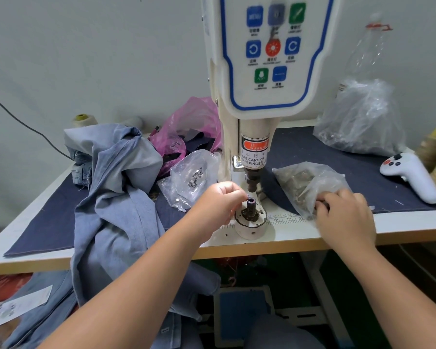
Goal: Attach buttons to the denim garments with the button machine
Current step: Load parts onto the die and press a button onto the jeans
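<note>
**Small part loaded at the lower die, fingers under the punch**

A small dark part is pinched between thumb and fingertips of the left hand (218,200) and held just beside the top of the lower die (251,203) of the button machine (269,59). The right hand (344,215), to the right of the die, has its fingers curled into the mouth of a clear bag of buttons (310,183); whether a button is gripped cannot be told. The denim garment (116,187) lies heaped to the left of the die, not yet under it.

Fingers could be crushed if the punch (252,181) directly above the die were triggered now. The part could be seated crooked or dropped, since attention is split between both hands.

On the punch housing, a red label (254,153) is read as "WARNING", with "TAKE CARE OF YOUR FINGER" partly seen. The control-panel captions are too blurred. Ruler marks "18" and "19" are printed right of the die.
</note>
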`<action>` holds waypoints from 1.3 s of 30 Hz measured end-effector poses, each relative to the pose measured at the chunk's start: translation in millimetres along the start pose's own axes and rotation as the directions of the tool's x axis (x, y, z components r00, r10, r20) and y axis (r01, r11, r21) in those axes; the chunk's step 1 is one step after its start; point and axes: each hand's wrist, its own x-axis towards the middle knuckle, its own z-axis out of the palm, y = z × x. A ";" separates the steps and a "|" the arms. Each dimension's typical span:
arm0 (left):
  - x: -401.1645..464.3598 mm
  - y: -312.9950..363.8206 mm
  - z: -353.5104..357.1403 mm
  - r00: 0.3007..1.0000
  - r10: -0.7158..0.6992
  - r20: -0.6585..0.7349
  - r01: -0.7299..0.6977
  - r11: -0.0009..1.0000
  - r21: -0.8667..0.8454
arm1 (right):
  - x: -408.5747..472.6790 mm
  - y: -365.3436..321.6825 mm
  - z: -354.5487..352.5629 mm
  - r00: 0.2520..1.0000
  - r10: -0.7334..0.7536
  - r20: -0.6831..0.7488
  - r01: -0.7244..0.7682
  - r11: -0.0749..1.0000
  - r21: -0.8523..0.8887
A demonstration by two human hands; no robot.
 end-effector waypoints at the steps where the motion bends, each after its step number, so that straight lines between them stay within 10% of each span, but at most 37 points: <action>1: -0.1 -0.7 0.2 1.000 0.011 -0.010 -0.011 1.000 0.002 | -0.3 -0.6 -0.5 1.000 0.003 -0.001 -0.003 1.000 0.005; 19: -6.1 -7.5 3.8 0.975 0.205 -0.088 -0.194 0.974 0.118 | -1.4 -1.5 -1.0 1.000 0.012 0.019 -0.013 0.999 0.041; 29: 1.2 -8.9 4.1 0.985 0.113 -0.133 -0.108 0.993 0.048 | -18.7 -19.9 -28.1 0.956 -0.122 -0.267 0.238 0.855 0.461; 39: 1.5 -9.9 8.6 0.983 0.100 -0.153 -0.100 0.995 0.010 | -33.8 -105.2 -26.1 0.980 -0.186 0.074 0.099 0.774 0.626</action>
